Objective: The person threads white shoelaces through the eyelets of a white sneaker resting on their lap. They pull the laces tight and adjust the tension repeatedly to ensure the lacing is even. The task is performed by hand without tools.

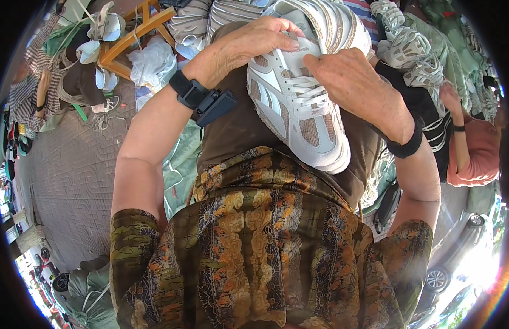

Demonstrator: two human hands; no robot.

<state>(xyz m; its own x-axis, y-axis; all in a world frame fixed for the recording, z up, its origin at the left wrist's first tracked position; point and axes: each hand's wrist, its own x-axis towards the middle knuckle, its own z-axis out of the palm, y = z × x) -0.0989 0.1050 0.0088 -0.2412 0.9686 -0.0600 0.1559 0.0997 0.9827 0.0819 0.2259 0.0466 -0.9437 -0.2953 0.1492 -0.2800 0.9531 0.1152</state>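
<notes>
A white and grey sneaker (315,134) with beige mesh panels and white laces rests on my lap, its toe pointing toward me. My left hand (265,39) is closed at the shoe's opening, fingertips on the left edge of the tongue (299,55). On the other side, my right hand (356,82) is curled over the upper beside the top of the laces, its thumb against the tongue. Its other fingers are mostly hidden behind the hand. Right behind this shoe lie more striped white and beige sneakers (350,27), partly covered by it.
Sneakers (411,52) are piled at the far right near a co-worker in a pink top (474,153). A wooden stool (114,63) and a clear plastic bag (151,63) stand at the far left. Another person in a striped shirt (32,85) sits beyond. Paved ground (73,181) lies left.
</notes>
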